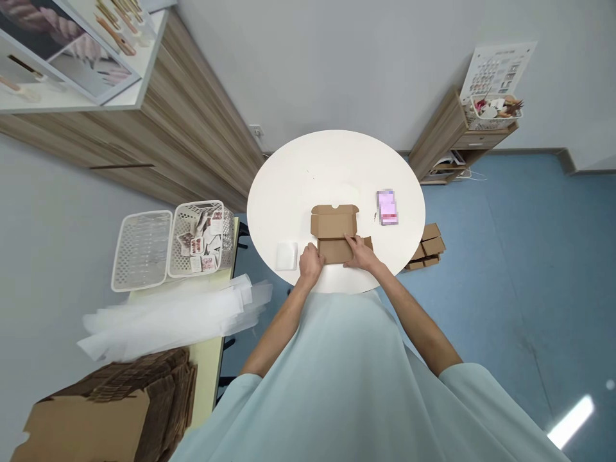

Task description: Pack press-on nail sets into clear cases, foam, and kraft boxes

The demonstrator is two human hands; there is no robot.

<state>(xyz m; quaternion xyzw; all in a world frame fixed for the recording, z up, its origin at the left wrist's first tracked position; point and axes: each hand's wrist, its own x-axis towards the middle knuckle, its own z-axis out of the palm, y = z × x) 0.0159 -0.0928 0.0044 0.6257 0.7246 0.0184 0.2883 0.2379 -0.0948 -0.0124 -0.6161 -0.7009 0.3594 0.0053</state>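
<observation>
a brown cardboard box (334,224) lies near the front edge of the round white counter (337,154), right before the person, probably so that both arms can reach it with the elbows loosely bent. its lid is spread away from the body, side flaps out, which leaves the lower part open between the two hands. the left hand (312,264) is curled nearly closed at the near left corner and seems to pinch the wall there, though the fingertips are hidden; the right hand (360,253) is partly closed on the right side, thumb over the top and fingers along the outside, next to a flap that sticks out. holding it from opposite sides likely steadies the light board and keeps the walls in line. a white square packet (287,256) sits just left of the left hand and a blurred pink item (387,207) lies beyond the right hand, both apart from the box, perhaps to leave it working room. at the left, a pale yellow side counter (206,378) bears flattened cardboard (86,417), white sheets (168,321) and a basket (226,240) of small cards, seemingly grouped by kind to be within reach.
</observation>
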